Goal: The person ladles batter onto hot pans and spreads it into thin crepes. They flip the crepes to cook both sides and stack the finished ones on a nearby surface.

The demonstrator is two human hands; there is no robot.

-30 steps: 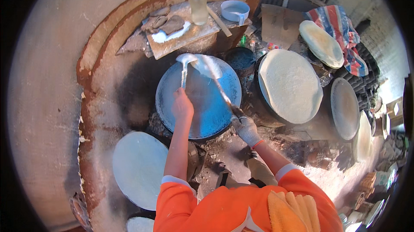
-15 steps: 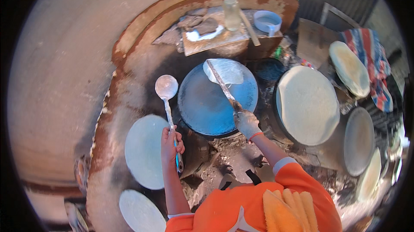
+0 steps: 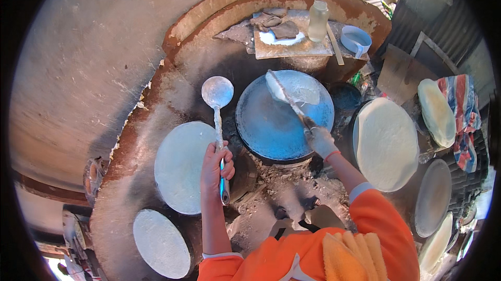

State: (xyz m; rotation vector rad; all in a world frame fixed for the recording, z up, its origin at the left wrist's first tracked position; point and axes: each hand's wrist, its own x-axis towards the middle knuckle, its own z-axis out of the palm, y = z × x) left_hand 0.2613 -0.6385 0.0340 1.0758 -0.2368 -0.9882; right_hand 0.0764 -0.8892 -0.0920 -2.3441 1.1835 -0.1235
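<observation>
My left hand is closed around the handle of a long metal ladle. Its round, white-smeared bowl hangs over the stove top, left of a large round griddle. My right hand, in a pale glove with an orange-red band at the wrist, grips a long-handled spreader. The spreader's white-coated end reaches over the griddle's far part, beside a thin wet patch of batter. From this view I cannot tell whether that end touches the surface.
Pale flatbreads lie on rounds at left, lower left and right. Behind the griddle, a board bears a glass jar and white powder; a blue-white cup stands beside it. Another flatbread lies by striped cloth.
The spreader's end has tilted, now showing a narrow side, and the batter patch beside it looks thinner and greyer. The ladle stays raised in my left hand. The whole view has shifted.
</observation>
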